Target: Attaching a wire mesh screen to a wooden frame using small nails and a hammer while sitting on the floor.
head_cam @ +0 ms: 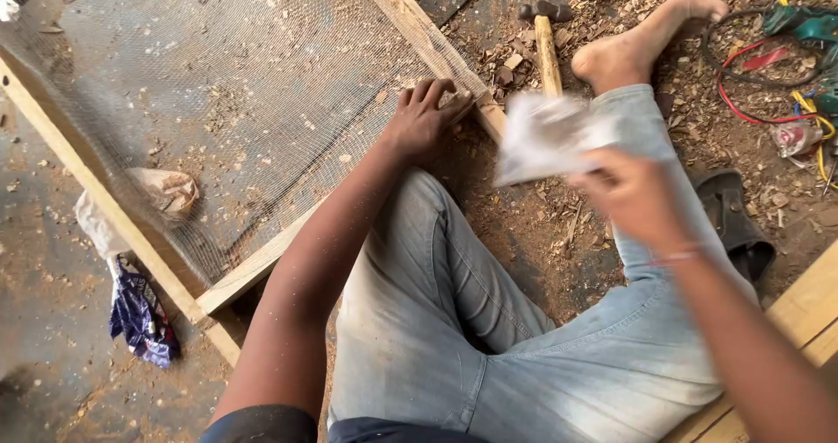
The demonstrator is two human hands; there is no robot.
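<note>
Blue crumpled wrapper (140,319) on the floor at 8 o'clock, beside a wooden frame (105,200) covered in wire mesh (227,85). Left hand (425,118), fingers spread, pressing the frame's corner near centre. Hammer (546,41) lying at 12 o'clock. Right hand (637,197) at 3 o'clock, closed around a blurred white crumpled bag (546,133).

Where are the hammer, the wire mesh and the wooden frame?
hammer (547,50): head view, on its wooden handle.
wire mesh (218,68): head view, on the open middle of the mesh.
wooden frame (410,20): head view, on the right-hand rail.
</note>
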